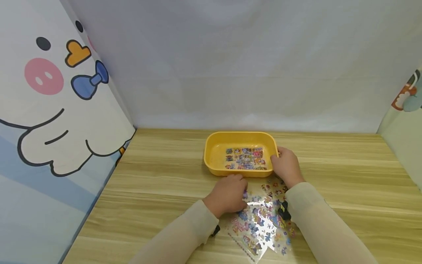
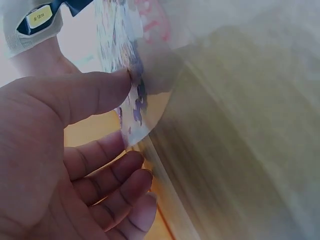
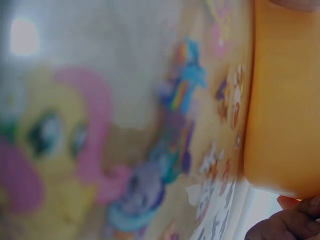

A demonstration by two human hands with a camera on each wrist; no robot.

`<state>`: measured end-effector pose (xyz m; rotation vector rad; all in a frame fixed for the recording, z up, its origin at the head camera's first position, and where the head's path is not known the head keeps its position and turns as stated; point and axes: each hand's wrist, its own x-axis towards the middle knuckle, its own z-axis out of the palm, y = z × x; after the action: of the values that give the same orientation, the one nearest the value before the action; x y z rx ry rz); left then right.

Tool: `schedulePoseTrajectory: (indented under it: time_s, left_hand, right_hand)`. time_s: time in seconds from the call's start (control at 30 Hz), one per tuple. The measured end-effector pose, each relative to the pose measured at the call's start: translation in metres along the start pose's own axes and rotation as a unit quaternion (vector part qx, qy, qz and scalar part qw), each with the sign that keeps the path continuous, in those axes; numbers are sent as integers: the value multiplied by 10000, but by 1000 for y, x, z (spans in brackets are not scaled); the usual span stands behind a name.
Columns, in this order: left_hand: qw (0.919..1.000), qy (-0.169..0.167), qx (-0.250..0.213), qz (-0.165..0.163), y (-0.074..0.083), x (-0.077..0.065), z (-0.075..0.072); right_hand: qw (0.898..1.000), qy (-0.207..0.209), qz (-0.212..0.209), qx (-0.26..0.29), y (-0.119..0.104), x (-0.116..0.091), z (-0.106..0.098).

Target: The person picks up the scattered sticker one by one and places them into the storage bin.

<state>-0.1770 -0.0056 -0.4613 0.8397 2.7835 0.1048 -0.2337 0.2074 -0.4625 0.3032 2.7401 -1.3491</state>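
My left hand [image 1: 228, 194] is just in front of a yellow plastic tray [image 1: 208, 167]. Its thumb and index finger pinch the rounded edge of a clear sticker sheet [image 2: 135, 107], while the other fingers curl loosely near the tray. Covered in colourful cartoon figures, the sticker sheet [image 1: 263, 223] spreads between my forearms and glares with reflected light. My right hand [image 1: 287, 165] grips the tray's right rim, thumb over the edge. More printed stickers [image 1: 245, 158] lie in the tray. Close up in the right wrist view are pony figures on the sheet [image 3: 60, 145] beside the tray wall [image 3: 282, 100].
The wood-grain table [image 1: 158, 176] extends on both sides. A pale curtain [image 1: 247, 73] hangs behind it, and a cartoon-printed panel [image 1: 49, 128] borders the left. Black camera mounts [image 1: 284, 211] sit at the wrists, close to the sheet.
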Motion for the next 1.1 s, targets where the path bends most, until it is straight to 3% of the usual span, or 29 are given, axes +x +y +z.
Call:
schedulePoseTrajectory:
  time_s: [0.4, 0.73, 0.93, 1.1]
  left_hand:
    - [9986, -147, -489, -127, 1, 5, -1]
    - [9838, -395, -1683, -466, -1, 2, 0]
    - [9663, -273, -2552, -197, -18, -1, -5]
    - [9420, -81, -3355, -103, -29, -8, -22]
  right_hand:
    - [10000, 25, -22, -49, 1, -1, -2]
    - [10000, -9, 61, 15, 1, -1, -1]
    - [10000, 16, -43, 22, 2, 0, 0]
    - [10000, 9, -6, 1, 0, 0, 0]
